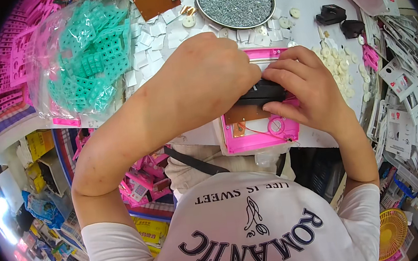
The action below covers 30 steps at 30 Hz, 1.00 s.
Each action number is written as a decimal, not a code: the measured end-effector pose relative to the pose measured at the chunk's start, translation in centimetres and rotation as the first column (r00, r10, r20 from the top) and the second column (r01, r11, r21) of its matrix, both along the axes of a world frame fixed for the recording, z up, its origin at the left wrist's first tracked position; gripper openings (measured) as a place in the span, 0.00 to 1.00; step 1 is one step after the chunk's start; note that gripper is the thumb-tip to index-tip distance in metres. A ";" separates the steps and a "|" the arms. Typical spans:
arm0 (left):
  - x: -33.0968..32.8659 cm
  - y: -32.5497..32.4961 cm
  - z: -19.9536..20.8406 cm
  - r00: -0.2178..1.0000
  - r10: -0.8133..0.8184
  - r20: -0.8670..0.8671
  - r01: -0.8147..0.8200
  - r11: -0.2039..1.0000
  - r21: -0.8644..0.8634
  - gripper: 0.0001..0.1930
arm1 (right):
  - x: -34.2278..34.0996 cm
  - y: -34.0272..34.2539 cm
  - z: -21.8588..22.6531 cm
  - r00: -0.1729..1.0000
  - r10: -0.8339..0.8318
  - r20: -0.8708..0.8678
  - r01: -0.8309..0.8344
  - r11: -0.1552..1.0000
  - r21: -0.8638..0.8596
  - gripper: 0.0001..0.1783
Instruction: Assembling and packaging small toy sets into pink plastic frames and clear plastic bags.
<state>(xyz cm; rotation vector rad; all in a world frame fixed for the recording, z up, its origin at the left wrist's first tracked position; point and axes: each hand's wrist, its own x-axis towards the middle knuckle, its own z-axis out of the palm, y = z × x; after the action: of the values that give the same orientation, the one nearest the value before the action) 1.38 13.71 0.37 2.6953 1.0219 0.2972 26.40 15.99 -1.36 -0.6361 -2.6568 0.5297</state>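
A pink plastic casing (pixel 236 143) lies at the table's near edge in front of me. Inside it are a brown circuit board (pixel 243 113), a thin red wire (pixel 260 131) and a black oblong part (pixel 263 93). My right hand (pixel 306 82) grips the right end of the black part between thumb and fingers. Over the casing's far left side, my left hand (pixel 211 74) is closed in a fist, its thumb side close to the black part. Whatever the left fingers hold is hidden under the hand.
A round metal tray (pixel 199 4) of small screws stands at the back, with white squares (pixel 145 60) scattered around it. Left lies a clear bag of teal keypads (pixel 92 61). White plastic discs (pixel 337 68), black pieces (pixel 331 14) and stacked printed cards (pixel 400 110) are on the right.
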 end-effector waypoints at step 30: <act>1.0 -6.3 -3.1 0.833 0.358 0.421 -0.327 0.934 -0.147 0.11 | -0.3 -1.2 0.2 0.997 0.060 0.042 -0.058 0.996 -0.064 0.25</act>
<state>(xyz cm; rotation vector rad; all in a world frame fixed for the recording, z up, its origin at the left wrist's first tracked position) 2.38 7.45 -2.68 2.2074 1.3244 0.8797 26.06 14.81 -1.15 -0.5951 -2.7167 0.6242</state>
